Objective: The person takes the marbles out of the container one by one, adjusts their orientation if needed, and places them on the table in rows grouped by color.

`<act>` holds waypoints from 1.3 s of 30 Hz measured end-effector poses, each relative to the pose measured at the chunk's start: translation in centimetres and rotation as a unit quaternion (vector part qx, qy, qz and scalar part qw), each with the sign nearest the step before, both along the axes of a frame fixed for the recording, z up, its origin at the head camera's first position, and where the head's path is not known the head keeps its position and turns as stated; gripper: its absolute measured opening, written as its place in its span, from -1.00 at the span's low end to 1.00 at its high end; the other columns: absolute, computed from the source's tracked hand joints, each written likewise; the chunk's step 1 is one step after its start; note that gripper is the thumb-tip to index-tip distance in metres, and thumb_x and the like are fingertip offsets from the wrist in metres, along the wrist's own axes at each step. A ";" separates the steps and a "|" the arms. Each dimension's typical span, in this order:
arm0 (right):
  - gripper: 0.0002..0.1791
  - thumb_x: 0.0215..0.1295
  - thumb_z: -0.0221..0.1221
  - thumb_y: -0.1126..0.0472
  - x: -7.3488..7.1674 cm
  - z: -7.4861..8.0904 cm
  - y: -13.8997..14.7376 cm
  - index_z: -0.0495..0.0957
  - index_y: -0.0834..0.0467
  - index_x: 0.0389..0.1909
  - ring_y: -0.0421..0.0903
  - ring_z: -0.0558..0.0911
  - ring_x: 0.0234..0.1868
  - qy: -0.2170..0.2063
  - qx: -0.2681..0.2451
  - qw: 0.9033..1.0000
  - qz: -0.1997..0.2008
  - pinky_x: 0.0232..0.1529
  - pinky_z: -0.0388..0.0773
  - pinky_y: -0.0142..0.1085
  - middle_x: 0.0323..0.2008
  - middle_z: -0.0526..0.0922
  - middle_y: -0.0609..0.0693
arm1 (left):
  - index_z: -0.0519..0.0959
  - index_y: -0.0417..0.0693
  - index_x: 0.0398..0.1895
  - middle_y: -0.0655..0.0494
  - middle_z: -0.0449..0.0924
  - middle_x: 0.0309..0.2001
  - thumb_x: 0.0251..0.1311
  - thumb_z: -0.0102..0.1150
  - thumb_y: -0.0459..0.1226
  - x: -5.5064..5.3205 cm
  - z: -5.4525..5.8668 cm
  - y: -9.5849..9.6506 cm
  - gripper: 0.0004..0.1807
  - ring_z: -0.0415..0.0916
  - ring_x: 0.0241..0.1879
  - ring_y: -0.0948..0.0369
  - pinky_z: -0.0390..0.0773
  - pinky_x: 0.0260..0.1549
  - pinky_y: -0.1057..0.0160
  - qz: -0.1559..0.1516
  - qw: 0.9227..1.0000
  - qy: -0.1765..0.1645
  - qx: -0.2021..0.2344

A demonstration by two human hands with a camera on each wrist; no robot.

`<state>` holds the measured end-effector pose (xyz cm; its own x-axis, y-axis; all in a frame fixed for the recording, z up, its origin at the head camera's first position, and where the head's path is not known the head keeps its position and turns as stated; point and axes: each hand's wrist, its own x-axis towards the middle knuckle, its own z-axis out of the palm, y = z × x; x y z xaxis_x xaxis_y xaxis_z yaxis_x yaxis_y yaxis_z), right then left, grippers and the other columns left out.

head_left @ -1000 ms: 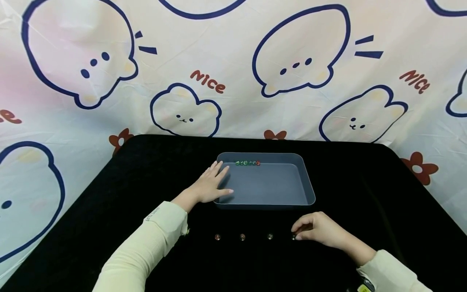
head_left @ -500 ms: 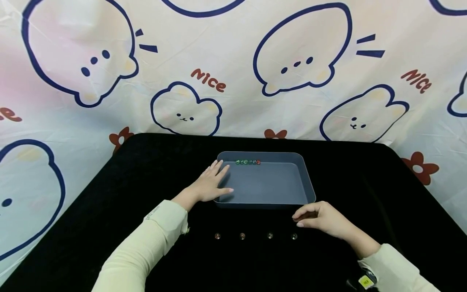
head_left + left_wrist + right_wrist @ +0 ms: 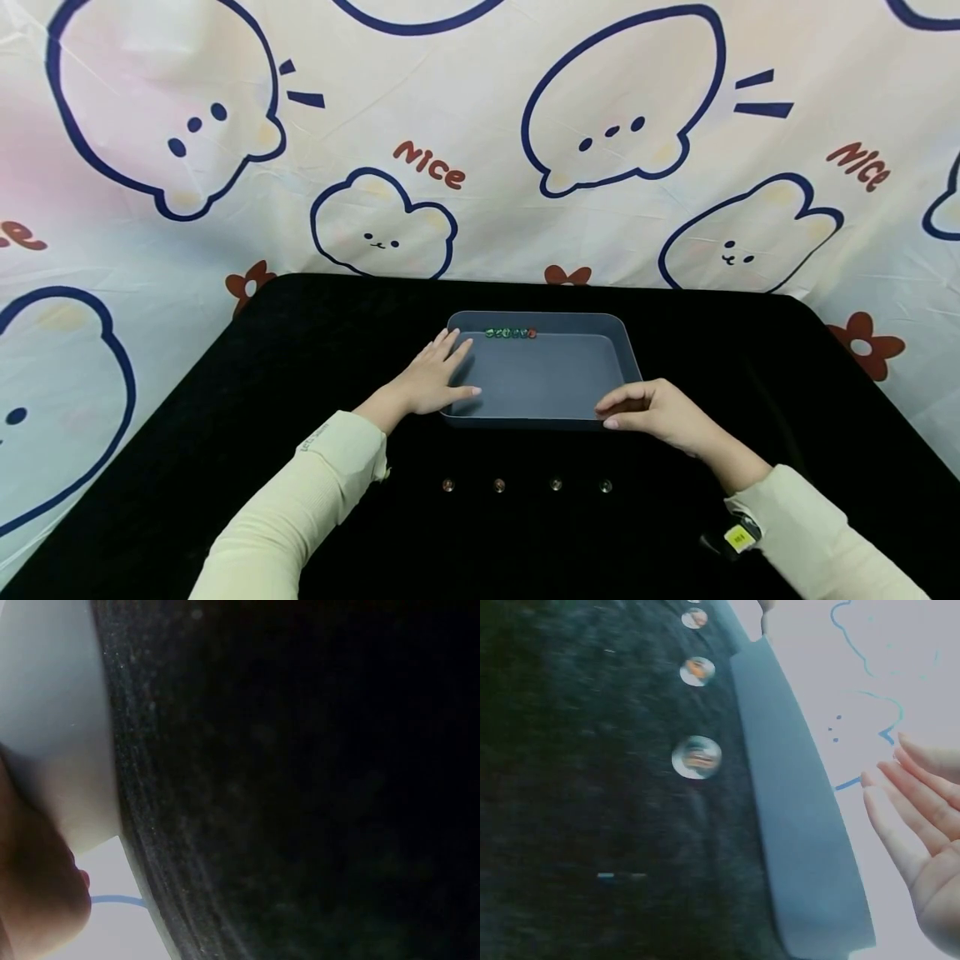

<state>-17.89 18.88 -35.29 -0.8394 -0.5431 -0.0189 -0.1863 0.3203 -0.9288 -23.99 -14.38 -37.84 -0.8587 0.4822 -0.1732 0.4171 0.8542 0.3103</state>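
Note:
My left hand [image 3: 429,379] lies with spread, straight fingers over the left side of a grey rectangular tray [image 3: 540,400]. My right hand [image 3: 660,412] is over the tray's front right corner, its fingers loosely bent with a gap to the thumb. In the right wrist view, nothing shows between the fingers of the right hand [image 3: 930,832]. Along the tray's back wall sits a row of small green marbles [image 3: 506,333], with a red marble [image 3: 532,333] at its right end. Several clear glass marbles with coloured centres, the rightmost marble [image 3: 605,486] included, lie spaced out in front of the tray.
A black cloth [image 3: 337,333] covers the table under everything. Behind it hangs a pale curtain [image 3: 480,225] printed with cartoon bears. The tray's outer wall [image 3: 795,802] stands close beside the marble row in the right wrist view.
My right hand has left the rightmost clear marble, which stays on the cloth, and has moved away from me to the tray's front right corner. The left hand has kept its place.

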 end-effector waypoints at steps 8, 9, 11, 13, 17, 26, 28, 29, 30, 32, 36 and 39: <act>-0.61 0.04 0.20 0.25 -2.1 1.8 -0.8 0.46 0.48 -0.18 -0.07 0.57 -0.26 0.011 -0.003 1.000 -0.021 -0.22 0.46 -0.12 -0.25 0.56 0.22 | -0.19 -0.01 0.34 -0.03 -0.41 0.33 0.07 -0.21 0.24 -0.1 -0.2 0.0 -0.12 -0.54 0.27 0.12 -0.32 0.18 0.09 -0.001 1.000 0.010 -0.008; -0.60 0.03 0.20 0.25 -2.4 2.1 -0.9 0.46 0.48 -0.18 -0.08 0.57 -0.27 0.010 -0.004 1.000 -0.025 -0.21 0.46 -0.12 -0.25 0.56 0.22 | -0.19 -0.02 0.34 -0.04 -0.41 0.33 0.07 -0.21 0.24 -0.1 -0.2 0.0 -0.12 -0.54 0.27 0.11 -0.32 0.18 0.08 -0.003 1.000 0.011 -0.006; -0.60 0.03 0.20 0.27 -2.9 2.6 -1.2 0.45 0.50 -0.17 -0.10 0.57 -0.27 0.009 -0.009 0.999 -0.031 -0.22 0.46 -0.15 -0.24 0.55 0.24 | -0.19 -0.04 0.34 -0.05 -0.40 0.33 0.07 -0.23 0.24 -0.1 -0.2 0.0 -0.11 -0.54 0.27 0.11 -0.31 0.18 0.07 -0.005 1.000 0.012 -0.003; -0.60 0.02 0.20 0.28 -3.5 3.0 -1.6 0.46 0.49 -0.17 -0.10 0.57 -0.28 0.009 -0.012 0.999 -0.036 -0.23 0.48 -0.19 -0.24 0.54 0.24 | -0.17 -0.07 0.34 -0.07 -0.39 0.33 0.07 -0.23 0.25 0.0 -0.1 -0.1 -0.10 -0.54 0.27 0.11 -0.31 0.17 0.05 -0.007 1.000 0.011 0.000; -0.64 0.02 0.21 0.26 -4.6 3.5 -2.2 0.49 0.42 -0.19 -0.06 0.56 -0.26 0.011 -0.006 0.999 -0.046 -0.24 0.48 -0.25 -0.22 0.55 0.22 | -0.18 -0.06 0.34 -0.07 -0.39 0.33 0.06 -0.24 0.26 0.1 0.1 -0.1 -0.10 -0.55 0.27 0.12 -0.30 0.18 0.07 -0.004 1.000 0.011 -0.004; -0.64 0.01 0.22 0.22 -6.8 4.0 -3.0 0.53 0.34 -0.17 -0.09 0.56 -0.25 0.020 0.021 0.998 -0.063 -0.22 0.47 -0.26 -0.22 0.58 0.11 | -0.20 -0.01 0.34 -0.03 -0.41 0.33 0.07 -0.20 0.23 0.0 0.0 0.0 -0.11 -0.54 0.27 0.12 -0.33 0.18 0.09 -0.001 1.000 0.007 -0.007; -0.64 0.01 0.23 0.21 -7.4 4.0 -3.2 0.53 0.33 -0.17 -0.09 0.55 -0.23 0.019 0.025 0.997 -0.065 -0.21 0.46 -0.25 -0.21 0.57 0.12 | -0.20 -0.01 0.34 -0.03 -0.41 0.33 0.07 -0.19 0.23 0.0 0.0 0.0 -0.11 -0.54 0.27 0.12 -0.33 0.18 0.09 0.000 1.000 0.008 -0.006; -0.64 0.01 0.23 0.20 -7.7 4.0 -3.3 0.53 0.32 -0.17 -0.08 0.55 -0.22 0.020 0.029 0.997 -0.065 -0.20 0.46 -0.24 -0.20 0.57 0.12 | -0.19 -0.01 0.34 -0.03 -0.41 0.33 0.07 -0.19 0.23 0.0 0.0 0.0 -0.12 -0.54 0.27 0.12 -0.33 0.18 0.09 0.000 1.000 0.008 -0.005; -0.63 0.01 0.22 0.20 -7.9 4.0 -3.4 0.53 0.32 -0.17 -0.07 0.54 -0.21 0.022 0.035 0.997 -0.066 -0.18 0.45 -0.22 -0.19 0.57 0.13 | -0.19 0.00 0.34 -0.03 -0.41 0.33 0.07 -0.19 0.23 -0.1 0.0 0.0 -0.12 -0.54 0.27 0.12 -0.33 0.18 0.09 0.001 1.000 0.008 -0.003; -0.64 0.02 0.22 0.18 -8.4 4.0 -3.6 0.54 0.30 -0.16 -0.07 0.53 -0.19 0.022 0.046 0.996 -0.068 -0.16 0.43 -0.20 -0.18 0.57 0.12 | -0.20 0.00 0.34 -0.02 -0.41 0.33 0.08 -0.19 0.22 -0.1 0.0 0.0 -0.12 -0.54 0.27 0.13 -0.34 0.18 0.10 0.002 1.000 0.006 -0.001; -0.65 0.04 0.21 0.17 -9.4 3.8 -4.1 0.54 0.29 -0.16 -0.04 0.51 -0.15 0.021 0.063 0.996 -0.064 -0.10 0.39 -0.12 -0.16 0.55 0.16 | -0.20 0.00 0.34 -0.03 -0.41 0.33 0.07 -0.20 0.23 0.0 0.0 0.0 -0.12 -0.54 0.27 0.12 -0.33 0.18 0.09 0.002 1.000 0.004 -0.003; -0.66 0.04 0.21 0.17 -10.1 3.5 -4.5 0.55 0.27 -0.17 0.00 0.50 -0.13 0.013 0.067 0.996 -0.064 -0.08 0.36 -0.07 -0.15 0.54 0.18 | -0.19 -0.01 0.34 -0.04 -0.40 0.33 0.07 -0.20 0.24 0.0 0.0 0.0 -0.11 -0.53 0.27 0.12 -0.33 0.18 0.09 0.001 1.000 0.005 -0.002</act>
<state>-27.99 14.41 -31.74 -0.9027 -0.4260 -0.0613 -0.1597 0.4639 -0.8714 -23.99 -14.38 -37.85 -0.8613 0.4803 -0.1658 0.4190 0.8560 0.3029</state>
